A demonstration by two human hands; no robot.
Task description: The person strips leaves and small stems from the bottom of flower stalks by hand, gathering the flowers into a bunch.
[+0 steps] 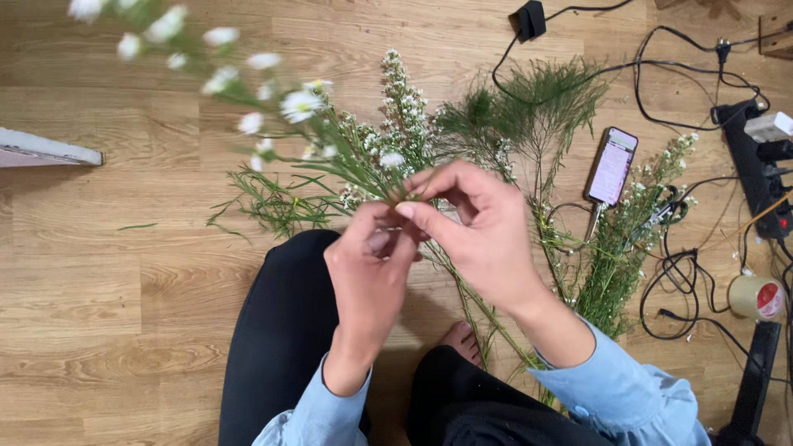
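My left hand [369,272] grips the stems of a bunch of white daisy-like flowers [273,107], which lean up and to the left, blurred near the camera. My right hand [479,227] pinches the same stems just above the left hand, fingers curled over them. Under the hands lie more stems on the wooden floor: a spike of small white blossoms [405,107], feathery green foliage [529,107] and a green sprig [273,202]. Another leafy bunch with tiny white flowers [628,239] lies to the right. My legs in black trousers [281,347] and a bare foot [462,340] are below.
A smartphone [612,165] with a lit screen lies on the floor at right. Beyond it are tangled black cables [686,272], a power strip [756,161], a roll of tape [756,297] and scissors [671,211]. A white board edge [45,150] sits at left.
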